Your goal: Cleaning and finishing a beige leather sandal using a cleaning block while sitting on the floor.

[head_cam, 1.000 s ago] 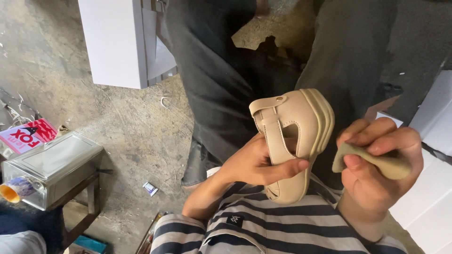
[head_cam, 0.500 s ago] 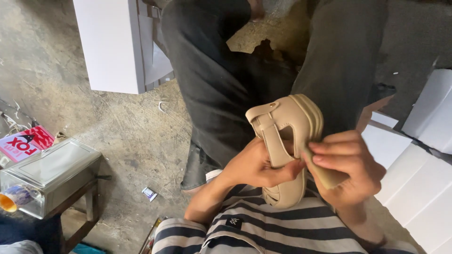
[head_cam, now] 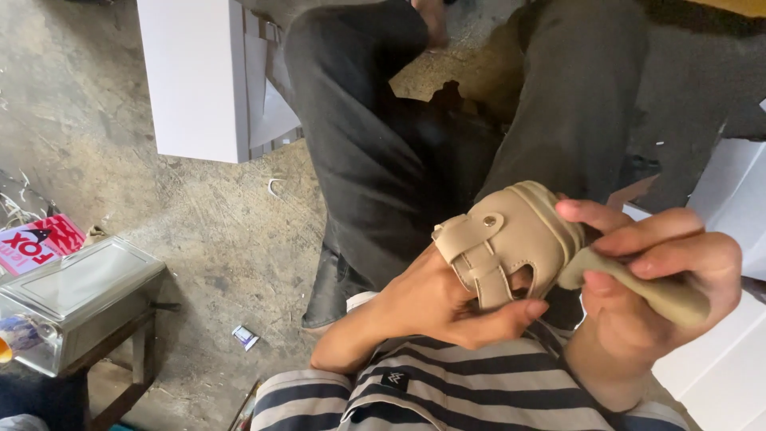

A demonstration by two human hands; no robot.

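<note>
Left hand (head_cam: 435,307) closed around beige sandal (head_cam: 511,243), held over lap, thumb across strap. Right hand (head_cam: 646,295) pinches beige cloth (head_cam: 638,283), tip touching sole edge. Advice: brace sandal firmly, rub along edge in short strokes; contact spot partly hidden, probably sidewall.

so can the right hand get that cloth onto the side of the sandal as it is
Probably yes: the right hand pinches the cloth right beside the sandal, which the left hand holds up, with nothing between them.
</note>
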